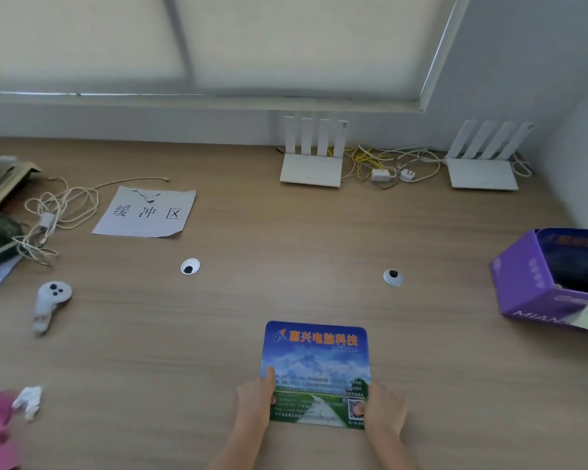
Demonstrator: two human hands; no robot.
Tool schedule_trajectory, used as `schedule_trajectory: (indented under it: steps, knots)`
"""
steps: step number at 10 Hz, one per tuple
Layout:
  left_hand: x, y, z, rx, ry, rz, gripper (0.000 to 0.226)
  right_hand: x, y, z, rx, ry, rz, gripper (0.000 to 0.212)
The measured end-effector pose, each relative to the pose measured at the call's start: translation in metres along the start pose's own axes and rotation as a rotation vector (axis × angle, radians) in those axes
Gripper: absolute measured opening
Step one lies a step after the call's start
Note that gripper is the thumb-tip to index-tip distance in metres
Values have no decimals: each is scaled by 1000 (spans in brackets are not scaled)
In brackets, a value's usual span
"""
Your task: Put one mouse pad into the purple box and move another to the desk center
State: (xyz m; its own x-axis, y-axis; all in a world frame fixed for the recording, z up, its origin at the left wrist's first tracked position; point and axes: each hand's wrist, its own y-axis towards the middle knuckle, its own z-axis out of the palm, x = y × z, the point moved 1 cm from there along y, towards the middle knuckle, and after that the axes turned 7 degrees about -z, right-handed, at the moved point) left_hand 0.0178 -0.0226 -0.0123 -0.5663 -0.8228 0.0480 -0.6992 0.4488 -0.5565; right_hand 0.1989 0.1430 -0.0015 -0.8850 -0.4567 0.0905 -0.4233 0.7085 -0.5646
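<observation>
Mouse pad [315,364]: rectangular, rounded corners, printed blue sky, green field, orange characters; lies flat on the table [286,252], well apart from the purple box [523,283] and nearer the viewer. Left hand [255,400] pinches its near-left edge, thumb on top; right hand [384,407] pinches the near-right corner likewise. Box: open-topped cardboard, something dark inside. Table: wood-grain laminate, two round cable grommets; pale wall and blinds behind.
</observation>
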Motion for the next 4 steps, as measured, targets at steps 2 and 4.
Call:
schedule_trajectory:
  steps: [2, 4]
  knots:
    - [-12, -3, 13, -24, 49, 15, 60, -12, -19, 3, -9, 4, -61, 32]
    - [25, -17, -4, 16, -324, 0, 55, -47, -44, -92, -95, 657, -83, 17]
